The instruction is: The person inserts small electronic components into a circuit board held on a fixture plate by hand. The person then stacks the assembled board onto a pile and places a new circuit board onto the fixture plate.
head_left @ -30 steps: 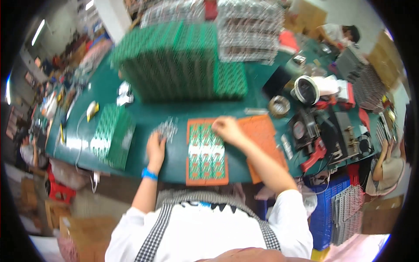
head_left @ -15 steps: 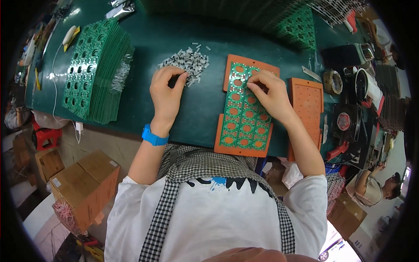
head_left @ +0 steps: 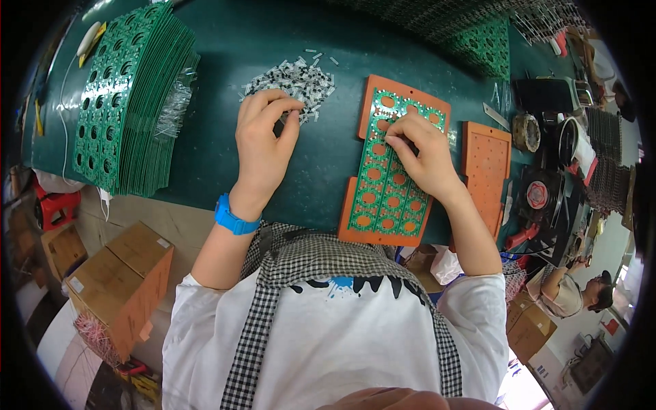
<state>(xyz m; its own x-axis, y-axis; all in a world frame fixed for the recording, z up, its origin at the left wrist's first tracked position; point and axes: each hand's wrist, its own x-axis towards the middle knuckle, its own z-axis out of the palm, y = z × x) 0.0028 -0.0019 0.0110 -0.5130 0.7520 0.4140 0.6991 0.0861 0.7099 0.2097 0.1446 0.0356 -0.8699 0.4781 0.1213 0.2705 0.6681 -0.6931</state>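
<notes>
My left hand (head_left: 265, 140), with a blue band at the wrist, is at the near edge of a loose pile of small white and black parts (head_left: 301, 76). Its thumb and forefinger are pinched together; anything between them is too small to make out. Over a green circuit board panel (head_left: 374, 188) with rows of round openings, my right hand (head_left: 425, 154) is closed in a pinch near the upper left column. Its fingertips touch or nearly touch the board, and what they hold is hidden. The panel lies in an orange fixture plate (head_left: 350, 212).
A tall stack of green panels (head_left: 130, 102) stands at the left, with more panels (head_left: 485, 48) at the far right. Beside my right forearm lies a second orange plate (head_left: 486, 157). A tape roll (head_left: 525, 132) sits farther right. Another person (head_left: 567, 290) is at the right.
The whole view has shifted a little. Against the panel, my right fingertips have moved left toward its edge column. My left hand stays pinched at the pile.
</notes>
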